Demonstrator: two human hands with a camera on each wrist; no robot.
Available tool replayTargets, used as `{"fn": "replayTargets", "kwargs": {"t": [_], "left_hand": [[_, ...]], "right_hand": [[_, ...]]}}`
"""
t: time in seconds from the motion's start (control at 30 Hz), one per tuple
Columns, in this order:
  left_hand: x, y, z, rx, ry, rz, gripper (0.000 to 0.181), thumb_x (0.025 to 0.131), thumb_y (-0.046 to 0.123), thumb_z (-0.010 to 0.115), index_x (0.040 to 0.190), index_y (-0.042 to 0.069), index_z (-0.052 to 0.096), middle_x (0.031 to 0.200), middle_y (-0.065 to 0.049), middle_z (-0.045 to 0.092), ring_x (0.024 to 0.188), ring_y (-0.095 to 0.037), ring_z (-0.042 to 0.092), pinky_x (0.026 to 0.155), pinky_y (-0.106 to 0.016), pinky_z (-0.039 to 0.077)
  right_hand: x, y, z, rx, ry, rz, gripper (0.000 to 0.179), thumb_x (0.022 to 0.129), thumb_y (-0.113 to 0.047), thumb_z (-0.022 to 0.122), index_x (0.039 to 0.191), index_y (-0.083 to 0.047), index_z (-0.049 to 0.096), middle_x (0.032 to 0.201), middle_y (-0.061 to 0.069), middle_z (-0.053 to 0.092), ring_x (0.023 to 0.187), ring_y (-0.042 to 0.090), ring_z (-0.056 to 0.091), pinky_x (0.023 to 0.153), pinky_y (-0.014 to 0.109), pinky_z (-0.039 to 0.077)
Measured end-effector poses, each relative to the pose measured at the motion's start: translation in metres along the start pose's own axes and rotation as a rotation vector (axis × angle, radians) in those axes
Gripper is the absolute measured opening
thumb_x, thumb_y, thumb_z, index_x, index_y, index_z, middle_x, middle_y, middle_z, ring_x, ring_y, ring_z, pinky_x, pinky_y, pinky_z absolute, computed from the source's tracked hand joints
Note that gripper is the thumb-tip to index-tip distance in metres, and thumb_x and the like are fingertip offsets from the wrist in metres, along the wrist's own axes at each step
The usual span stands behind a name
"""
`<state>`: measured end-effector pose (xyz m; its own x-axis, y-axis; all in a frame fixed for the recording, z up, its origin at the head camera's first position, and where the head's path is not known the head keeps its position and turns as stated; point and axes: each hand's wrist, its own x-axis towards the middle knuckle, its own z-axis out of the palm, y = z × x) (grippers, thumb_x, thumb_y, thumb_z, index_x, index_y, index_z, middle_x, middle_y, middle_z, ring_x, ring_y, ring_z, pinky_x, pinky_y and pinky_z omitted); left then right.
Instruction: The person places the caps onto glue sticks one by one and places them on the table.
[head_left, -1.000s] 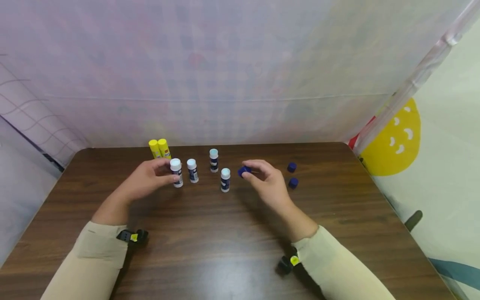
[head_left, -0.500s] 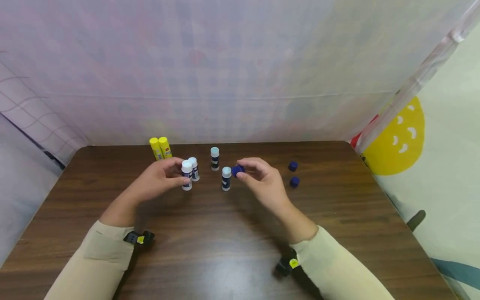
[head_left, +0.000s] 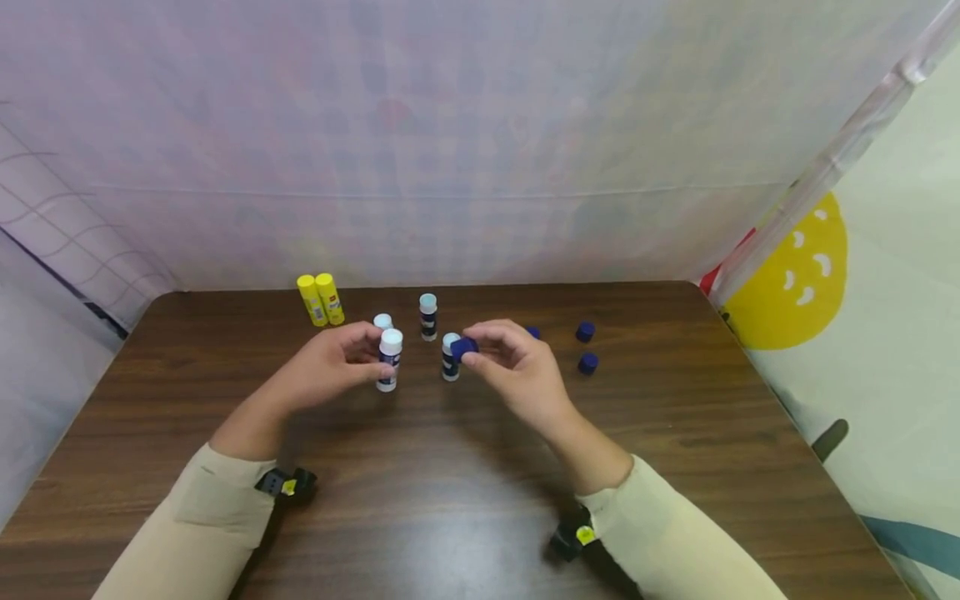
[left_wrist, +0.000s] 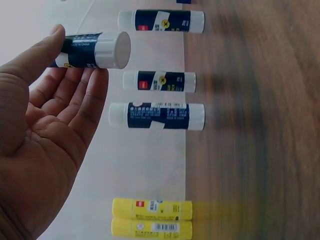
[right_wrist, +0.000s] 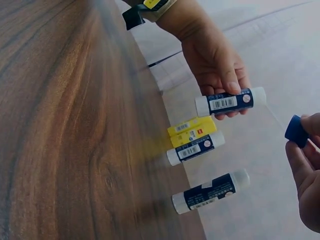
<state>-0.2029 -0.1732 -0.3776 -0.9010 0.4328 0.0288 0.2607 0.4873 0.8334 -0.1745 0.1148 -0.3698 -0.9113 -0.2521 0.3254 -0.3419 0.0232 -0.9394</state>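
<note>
My left hand [head_left: 330, 371] grips an uncapped glue stick [head_left: 388, 362], white with a navy label, held upright above the table. Between thumb and fingers of my right hand [head_left: 525, 371] is a dark blue cap [head_left: 464, 349], to the right of that glue stick and apart from it. A thin pale strand runs from the glue stick's top toward the cap [right_wrist: 297, 132] in the right wrist view. Behind the hands stand several more uncapped navy glue sticks: one [head_left: 428, 318] at the back, one [head_left: 450, 367] partly behind the cap, one [head_left: 382, 321] mostly hidden by the held stick.
Two yellow glue sticks [head_left: 320, 300] stand side by side at the back left. On the right of the brown table [head_left: 420, 500] lie blue caps [head_left: 587, 347], with another cap [head_left: 533, 332] partly behind my right hand. A pale curtain [head_left: 450, 167] hangs along the table's back edge.
My left hand has carried the glue stick to the right and slightly nearer to me. My right hand has moved left with the blue cap, so the two are closer together.
</note>
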Motion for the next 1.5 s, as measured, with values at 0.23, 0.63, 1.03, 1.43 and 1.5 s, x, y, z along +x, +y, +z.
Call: {"fn": "replayTargets", "kwargs": {"t": [0.23, 0.63, 1.03, 1.43, 1.5], "left_hand": [[0.002, 0.004, 0.008, -0.014, -0.055, 0.004, 0.036, 0.095, 0.022, 0.078, 0.125, 0.007, 0.064, 0.118, -0.011, 0.073, 0.107, -0.024, 0.071, 0.091, -0.042, 0.061], [0.000, 0.012, 0.022, -0.047, -0.105, 0.037, 0.031, 0.094, 0.018, 0.078, 0.122, 0.008, 0.067, 0.113, -0.008, 0.075, 0.105, -0.023, 0.072, 0.089, -0.040, 0.061], [-0.001, 0.019, 0.028, -0.021, -0.137, 0.058, 0.029, 0.095, 0.020, 0.078, 0.120, 0.010, 0.067, 0.112, -0.005, 0.075, 0.103, -0.019, 0.072, 0.087, -0.037, 0.061], [0.000, 0.020, 0.031, 0.036, -0.159, 0.053, 0.030, 0.094, 0.025, 0.079, 0.120, 0.017, 0.067, 0.112, 0.003, 0.074, 0.105, -0.016, 0.071, 0.091, -0.038, 0.060], [0.000, 0.021, 0.031, 0.038, -0.156, 0.059, 0.030, 0.095, 0.025, 0.078, 0.121, 0.017, 0.067, 0.112, 0.002, 0.074, 0.105, -0.016, 0.071, 0.091, -0.038, 0.060]], "right_hand": [[-0.001, -0.001, 0.002, -0.029, -0.003, 0.029, 0.027, 0.091, 0.005, 0.075, 0.117, 0.007, 0.069, 0.120, 0.022, 0.066, 0.103, 0.013, 0.070, 0.089, 0.028, 0.062], [-0.003, 0.005, 0.006, -0.041, -0.025, 0.013, 0.025, 0.092, 0.004, 0.074, 0.117, 0.006, 0.069, 0.117, 0.022, 0.068, 0.099, 0.011, 0.072, 0.087, 0.029, 0.062], [-0.006, 0.004, 0.011, 0.004, -0.063, 0.011, 0.027, 0.091, 0.008, 0.074, 0.117, 0.007, 0.067, 0.119, 0.022, 0.065, 0.102, 0.014, 0.072, 0.092, 0.032, 0.061], [-0.007, 0.004, 0.014, -0.017, -0.066, 0.006, 0.025, 0.091, 0.007, 0.074, 0.115, 0.006, 0.069, 0.119, 0.021, 0.066, 0.103, 0.035, 0.073, 0.091, 0.032, 0.062], [-0.007, 0.004, 0.014, -0.022, -0.064, 0.009, 0.025, 0.091, 0.007, 0.074, 0.115, 0.006, 0.069, 0.119, 0.020, 0.066, 0.104, 0.036, 0.072, 0.091, 0.032, 0.062]]}}
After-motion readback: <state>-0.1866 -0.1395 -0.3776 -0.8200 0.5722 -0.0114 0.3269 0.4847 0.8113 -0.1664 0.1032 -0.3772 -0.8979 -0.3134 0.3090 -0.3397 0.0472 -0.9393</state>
